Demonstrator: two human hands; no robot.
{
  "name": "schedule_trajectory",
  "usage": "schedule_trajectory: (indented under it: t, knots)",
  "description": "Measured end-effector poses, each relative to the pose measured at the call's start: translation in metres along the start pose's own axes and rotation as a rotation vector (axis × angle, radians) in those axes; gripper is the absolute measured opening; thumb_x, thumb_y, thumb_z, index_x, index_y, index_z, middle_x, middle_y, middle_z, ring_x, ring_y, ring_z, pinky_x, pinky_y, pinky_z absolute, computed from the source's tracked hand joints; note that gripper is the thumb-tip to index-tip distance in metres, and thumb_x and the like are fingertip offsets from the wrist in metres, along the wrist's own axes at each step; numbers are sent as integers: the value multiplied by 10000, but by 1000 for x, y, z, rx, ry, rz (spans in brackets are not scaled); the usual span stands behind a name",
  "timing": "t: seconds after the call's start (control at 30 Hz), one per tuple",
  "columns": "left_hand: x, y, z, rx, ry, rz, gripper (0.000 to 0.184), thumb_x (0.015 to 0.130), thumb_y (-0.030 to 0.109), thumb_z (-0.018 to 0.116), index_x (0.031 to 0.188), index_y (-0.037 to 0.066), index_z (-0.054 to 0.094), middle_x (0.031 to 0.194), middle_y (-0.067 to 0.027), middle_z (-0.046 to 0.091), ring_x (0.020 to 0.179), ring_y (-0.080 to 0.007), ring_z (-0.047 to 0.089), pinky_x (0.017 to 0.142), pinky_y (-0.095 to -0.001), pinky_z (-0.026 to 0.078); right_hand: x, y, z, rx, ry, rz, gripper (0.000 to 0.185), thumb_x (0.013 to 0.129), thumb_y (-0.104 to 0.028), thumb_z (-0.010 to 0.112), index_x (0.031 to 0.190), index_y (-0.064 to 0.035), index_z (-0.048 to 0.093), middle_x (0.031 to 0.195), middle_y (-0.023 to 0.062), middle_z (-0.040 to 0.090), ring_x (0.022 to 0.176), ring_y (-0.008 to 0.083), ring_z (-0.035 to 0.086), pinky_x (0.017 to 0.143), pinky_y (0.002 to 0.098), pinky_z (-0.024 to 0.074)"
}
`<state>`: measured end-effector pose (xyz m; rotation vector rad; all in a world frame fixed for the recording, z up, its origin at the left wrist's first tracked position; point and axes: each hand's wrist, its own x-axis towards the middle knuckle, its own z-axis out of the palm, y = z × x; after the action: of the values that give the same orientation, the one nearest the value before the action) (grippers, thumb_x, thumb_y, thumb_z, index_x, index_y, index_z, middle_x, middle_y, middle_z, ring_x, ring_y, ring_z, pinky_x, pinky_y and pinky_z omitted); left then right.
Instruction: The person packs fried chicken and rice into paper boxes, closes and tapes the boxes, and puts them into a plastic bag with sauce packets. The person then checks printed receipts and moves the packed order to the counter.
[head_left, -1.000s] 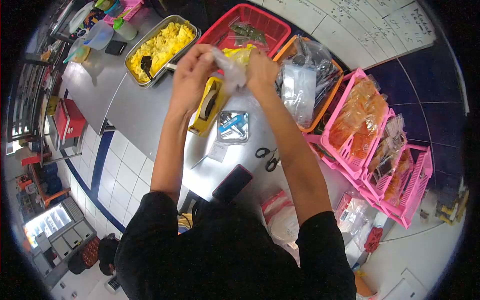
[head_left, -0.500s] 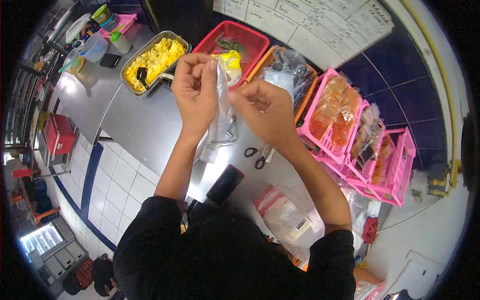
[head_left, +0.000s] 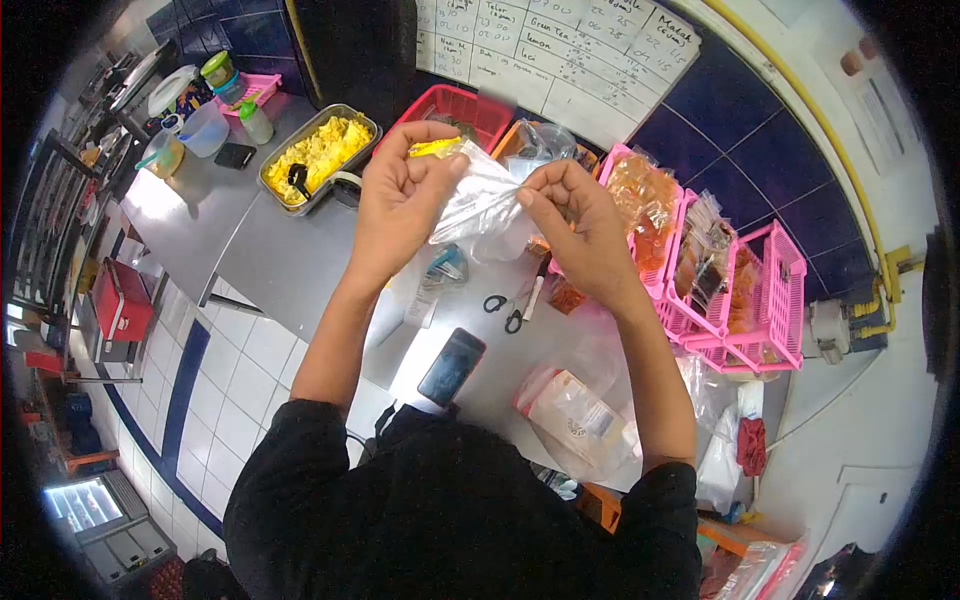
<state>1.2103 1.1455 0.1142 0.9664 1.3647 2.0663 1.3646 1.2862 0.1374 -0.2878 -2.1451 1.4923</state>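
Observation:
Stretched between my two hands is a clear plastic bag [head_left: 482, 205], held up over the metal table. My left hand [head_left: 405, 200] pinches its left edge between thumb and finger. On the other side, my right hand [head_left: 578, 222] pinches the bag's right edge, which gathers into creases there. Behind the bag, a red basket [head_left: 480, 108] is partly hidden, with something yellow showing near my left fingers. Below the hands lie black-handled scissors [head_left: 510, 308] and a phone [head_left: 452, 366]. A small clear packet [head_left: 432, 285] lies just beneath the bag.
A metal tray [head_left: 285, 200] of yellow food stands at the back left, a black-handled utensil in it. Pink baskets [head_left: 740, 335] with packed bags line the right side. A plastic-wrapped package [head_left: 575, 415] lies near the front. Tubs and a green-capped bottle [head_left: 256, 122] stand far left.
My hands have moved apart, and the bag that hung narrow between them is now spread wide. My right hand has shifted to the right. The view has tilted, showing more of the wall board.

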Motion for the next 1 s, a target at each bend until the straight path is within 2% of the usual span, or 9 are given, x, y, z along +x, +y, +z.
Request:
schedule_trajectory:
  t: [0.17,0.2,0.33,0.43,0.53,0.63,0.77,0.93,1.0]
  knots:
    - [-9,1,-11,-106,-329,-362,330,944,205,673,1197,-2,631,998,-40,706,836,-57,638,743,-221,515,-6,-17,-9,-255,46,-166,138,953,-80,628,1019,35,591,868,67,665,783,99,588,745,264,486]
    - [-12,1,-10,-125,-360,-371,272,939,190,677,1133,-1,678,997,-38,714,832,-53,644,738,-218,519,-8,-14,-12,-277,53,-192,148,952,-77,629,1037,38,592,874,69,665,789,102,590,752,267,488]
    - [-19,-15,-9,-68,-306,-331,232,935,176,691,1089,4,714,909,13,696,771,-20,582,673,-207,461,-13,-5,-12,-230,105,-176,176,932,-64,654,1075,31,614,903,71,670,814,106,597,765,282,495]
    - [-22,-9,0,-80,-251,-202,229,918,154,712,1099,14,711,907,12,697,776,-23,590,679,-215,472,-20,-8,-2,-96,99,-105,184,909,-65,690,1065,17,639,936,75,678,842,105,608,774,279,497]
    - [-25,-3,9,-164,-209,-177,252,903,135,728,1124,17,702,915,6,700,779,-30,597,690,-220,481,-20,2,9,-42,153,-157,189,903,-83,712,1056,13,652,922,61,688,854,87,615,781,252,494]
    - [-26,-4,14,-178,-178,-161,260,890,129,745,1121,19,696,929,-1,701,784,-38,604,695,-226,489,-20,14,4,39,85,-55,174,917,-95,707,1036,24,661,893,42,698,842,73,623,771,226,494]
    - [-24,-20,5,-185,-178,-170,175,951,200,685,1025,42,695,937,7,690,818,-30,594,725,-223,475,-18,16,9,54,152,-58,163,948,-111,679,1017,36,695,894,35,708,820,66,621,743,219,495]
    - [-21,-30,-4,-196,-170,-88,235,1013,274,596,936,67,676,857,53,636,780,-13,531,714,-212,423,-16,23,13,30,247,-4,203,974,-133,651,1051,44,716,936,44,714,840,65,618,746,219,496]
    - [-21,-33,-2,-222,-160,-114,224,1009,272,604,928,75,673,827,65,608,752,-14,499,693,-213,406,-13,25,15,23,241,-4,203,978,-130,646,1060,43,713,950,48,714,846,68,620,754,218,495]
